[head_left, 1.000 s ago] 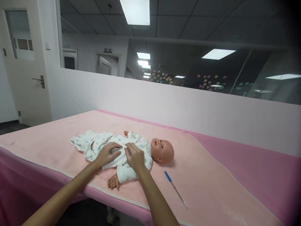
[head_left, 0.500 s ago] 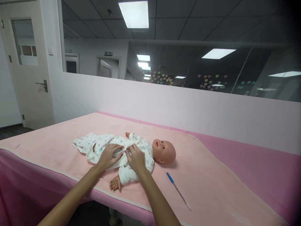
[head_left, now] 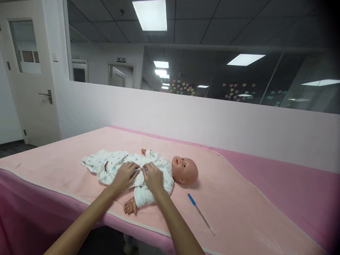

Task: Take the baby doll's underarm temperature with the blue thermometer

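Observation:
A baby doll lies on its back, its head to the right, dressed in a white patterned garment. My left hand rests at the doll's belly with fingers closed on the front of the garment. Close beside it, my right hand pinches the same cloth at the chest. A thin white strip of fabric, perhaps a tie or edge, runs between my fingertips; its exact form is too small to tell. The doll's near hand lies palm up below my wrists.
A glass thermometer-like stick with a blue cap lies right of the doll. Pink padded cloth covers the table, whose near edge runs under my forearms. Behind stands a white half wall with a window above; a door is at left.
My left hand's fingers have drawn closer together on the cloth near my right fingertips. The right hand barely moves, and the doll stays in place. The view shifts slightly.

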The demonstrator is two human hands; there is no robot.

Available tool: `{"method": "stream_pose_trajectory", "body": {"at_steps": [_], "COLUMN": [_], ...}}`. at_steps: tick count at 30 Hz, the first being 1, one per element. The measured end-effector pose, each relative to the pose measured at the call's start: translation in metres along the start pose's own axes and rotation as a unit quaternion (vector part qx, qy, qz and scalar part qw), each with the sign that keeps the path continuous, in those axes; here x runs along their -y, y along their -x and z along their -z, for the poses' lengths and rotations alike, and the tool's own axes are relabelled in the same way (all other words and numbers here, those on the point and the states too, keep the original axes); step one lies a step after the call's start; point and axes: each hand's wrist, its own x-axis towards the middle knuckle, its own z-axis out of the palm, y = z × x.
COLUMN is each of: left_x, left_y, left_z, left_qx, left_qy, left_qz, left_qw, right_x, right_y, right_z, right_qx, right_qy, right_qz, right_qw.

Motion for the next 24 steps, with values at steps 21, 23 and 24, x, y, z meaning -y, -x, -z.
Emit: {"method": "stream_pose_trajectory", "body": {"at_steps": [21, 23, 24], "left_x": [-0.0057, -0.0062, -0.0057], "left_y": [0.0025, 0.0031, 0.0032], "left_z": [0.0072, 0.0049, 0.0034], "left_qx": [0.008, -0.001, -0.006], "left_qy": [0.096, 0.082, 0.076], "left_qz": [0.059, 0.058, 0.058], "left_qw": [0.994, 0.995, 0.995], "right_x": [0.0027, 0.0026, 0.0025], "right_y": [0.0000, -0.0001, -0.0001], "right_z": [-0.0005, 0.0006, 0.0011], "right_qx": [0.004, -0.004, -0.009], "right_qy": [0.030, 0.020, 0.016], "right_qz": [-0.033, -0.034, -0.033], "right_qw": [0.999, 0.999, 0.999]}}
